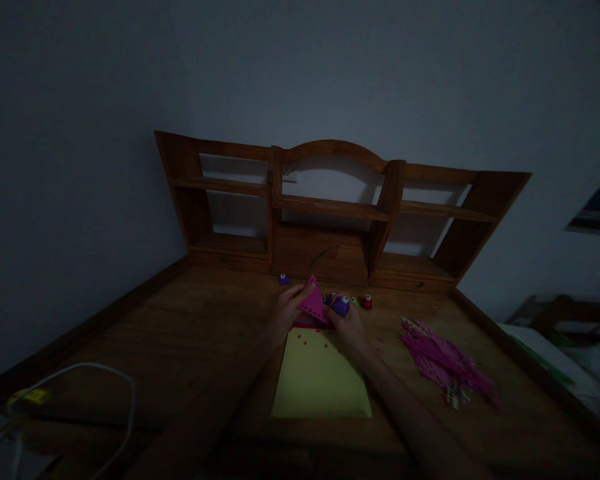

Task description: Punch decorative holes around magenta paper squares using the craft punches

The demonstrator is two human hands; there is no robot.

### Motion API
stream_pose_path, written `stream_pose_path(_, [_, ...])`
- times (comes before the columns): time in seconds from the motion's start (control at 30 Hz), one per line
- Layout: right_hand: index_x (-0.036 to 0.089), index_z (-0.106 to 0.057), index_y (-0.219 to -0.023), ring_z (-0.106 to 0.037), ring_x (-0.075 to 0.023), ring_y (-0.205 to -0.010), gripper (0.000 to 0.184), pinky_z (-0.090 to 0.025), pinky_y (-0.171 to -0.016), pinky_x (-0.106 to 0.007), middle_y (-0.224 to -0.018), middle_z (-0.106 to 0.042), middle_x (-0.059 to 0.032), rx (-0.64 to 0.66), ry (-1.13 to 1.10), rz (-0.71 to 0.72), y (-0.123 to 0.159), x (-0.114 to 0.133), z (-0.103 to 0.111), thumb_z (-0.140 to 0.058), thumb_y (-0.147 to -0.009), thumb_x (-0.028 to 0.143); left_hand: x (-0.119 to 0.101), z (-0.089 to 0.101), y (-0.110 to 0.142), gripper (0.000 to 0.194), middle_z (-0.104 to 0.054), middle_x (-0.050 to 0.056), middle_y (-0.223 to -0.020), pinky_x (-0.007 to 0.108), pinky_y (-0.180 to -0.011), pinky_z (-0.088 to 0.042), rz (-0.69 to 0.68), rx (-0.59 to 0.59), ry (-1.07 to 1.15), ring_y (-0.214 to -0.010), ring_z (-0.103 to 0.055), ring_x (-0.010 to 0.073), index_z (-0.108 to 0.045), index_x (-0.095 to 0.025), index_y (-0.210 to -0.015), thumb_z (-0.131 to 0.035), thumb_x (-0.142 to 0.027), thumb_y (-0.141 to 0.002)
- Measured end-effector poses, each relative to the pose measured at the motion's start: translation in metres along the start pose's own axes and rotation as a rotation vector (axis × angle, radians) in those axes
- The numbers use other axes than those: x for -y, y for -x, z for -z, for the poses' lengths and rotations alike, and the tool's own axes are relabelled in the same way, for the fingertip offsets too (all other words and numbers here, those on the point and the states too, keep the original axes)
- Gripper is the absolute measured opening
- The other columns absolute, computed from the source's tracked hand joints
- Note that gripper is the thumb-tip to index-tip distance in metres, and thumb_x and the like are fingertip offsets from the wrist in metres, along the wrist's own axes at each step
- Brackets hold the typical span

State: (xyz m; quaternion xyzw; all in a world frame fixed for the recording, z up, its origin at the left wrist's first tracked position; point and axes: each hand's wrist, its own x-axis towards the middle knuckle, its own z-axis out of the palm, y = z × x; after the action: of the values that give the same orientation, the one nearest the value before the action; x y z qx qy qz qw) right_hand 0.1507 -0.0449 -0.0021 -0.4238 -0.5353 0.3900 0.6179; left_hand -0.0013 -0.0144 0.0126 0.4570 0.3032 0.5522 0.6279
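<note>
Two hands: L w/ pink sheet, R w/ purple punch.

Dim light, plain wall, wooden desk w/ shelves (arched ctr)

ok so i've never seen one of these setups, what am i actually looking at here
There is no machine here, just a person's two bare hands. The single picture comes from a camera worn on the head, looking forward and down, so the forearms reach in from below. The left hand grips a pink piece with small holes along its lower edge. The right hand holds a small purple gadget with an eye on it. Beneath them, a yellow sheet lies on a wooden desk. To the right is a heap of pink strips.
</note>
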Motion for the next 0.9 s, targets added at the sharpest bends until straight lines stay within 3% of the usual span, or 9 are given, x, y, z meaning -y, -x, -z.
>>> stream_pose_path(0.1, [0.023,-0.048,-0.084,-0.049,-0.0158,-0.066,0.027,-0.042,-0.061,-0.027,-0.073,-0.051,0.0034,-0.098,-0.044,-0.019,-0.003,0.006,0.004,-0.068,-0.072,0.035,-0.002,-0.006,0.005,0.039,-0.071,0.010,-0.089,0.030,-0.072,-0.054,0.067,0.097,-0.023,-0.076,-0.067,0.0193,-0.070,-0.011,-0.094,-0.078,-0.042,-0.071])
stream_pose_path(0.2, [0.023,-0.047,-0.083,-0.049,-0.0154,-0.064,0.031,-0.042,-0.061,-0.028,-0.072,-0.051,0.0039,-0.137,-0.035,-0.008,-0.006,0.006,0.008,-0.071,-0.069,0.038,0.002,-0.007,0.005,0.040,-0.071,0.013,-0.095,0.033,-0.075,-0.055,0.096,0.110,-0.062,-0.077,-0.068,0.0197,-0.071,-0.010,-0.094,-0.082,-0.036,-0.066])
stream_pose_path(0.43, [0.024,-0.050,-0.087,-0.053,-0.0159,-0.065,0.036,-0.043,-0.060,-0.027,-0.073,-0.056,0.0030,-0.042,-0.018,-0.053,0.000,0.005,0.000,-0.073,-0.068,0.043,0.011,0.000,-0.002,0.040,-0.073,0.012,-0.084,0.032,-0.063,-0.056,0.076,0.011,-0.085,-0.066,-0.068,0.0203,-0.071,-0.009,-0.091,-0.079,-0.041,-0.069])
stream_pose_path(0.53, [0.024,-0.050,-0.087,-0.056,-0.0168,-0.060,0.040,-0.043,-0.053,-0.027,-0.073,-0.061,0.0003,0.040,-0.140,-0.209,0.001,0.007,-0.004,-0.070,-0.069,0.053,0.012,0.003,-0.006,0.041,-0.073,0.010,-0.083,0.031,-0.063,-0.056,0.032,-0.050,-0.048,-0.065,-0.067,0.0191,-0.069,-0.011,-0.093,-0.078,-0.043,-0.069])
stream_pose_path(0.6, [0.023,-0.050,-0.081,-0.051,-0.0148,-0.050,0.043,-0.036,-0.044,-0.025,-0.064,-0.058,-0.0004,0.081,-0.246,-0.351,-0.002,0.007,-0.003,-0.058,-0.074,0.064,0.011,0.004,-0.007,0.040,-0.073,0.009,-0.081,0.030,-0.063,-0.056,-0.001,-0.098,-0.009,-0.066,-0.067,0.0188,-0.068,-0.012,-0.094,-0.077,-0.043,-0.070])
stream_pose_path(0.67, [0.023,-0.048,-0.074,-0.037,-0.0106,-0.038,0.049,-0.024,-0.037,-0.023,-0.053,-0.048,0.0031,0.090,-0.357,-0.432,-0.006,0.007,0.000,-0.047,-0.076,0.072,0.009,0.004,-0.008,0.039,-0.072,0.008,-0.078,0.029,-0.061,-0.055,-0.012,-0.122,-0.004,-0.063,-0.067,0.0182,-0.067,-0.013,-0.094,-0.074,-0.045,-0.072])
stream_pose_path(0.77, [0.024,-0.043,-0.068,-0.016,-0.0078,-0.036,0.049,-0.012,-0.036,-0.023,-0.047,-0.030,0.0087,0.092,-0.448,-0.427,-0.013,0.005,0.005,-0.051,-0.073,0.072,0.010,0.004,-0.008,0.040,-0.071,0.006,-0.070,0.028,-0.053,-0.052,-0.009,-0.091,-0.041,-0.055,-0.064,0.0171,-0.065,-0.015,-0.091,-0.070,-0.052,-0.075])
stream_pose_path(0.9, [0.023,-0.048,-0.069,-0.017,-0.0076,-0.038,0.043,-0.013,-0.037,-0.023,-0.050,-0.033,0.0077,0.112,-0.448,-0.348,-0.017,0.007,0.006,-0.061,-0.071,0.064,0.015,0.007,-0.011,0.043,-0.067,0.004,-0.064,0.026,-0.048,-0.047,-0.019,-0.027,-0.084,-0.049,-0.060,0.0155,-0.062,-0.016,-0.082,-0.066,-0.058,-0.075])
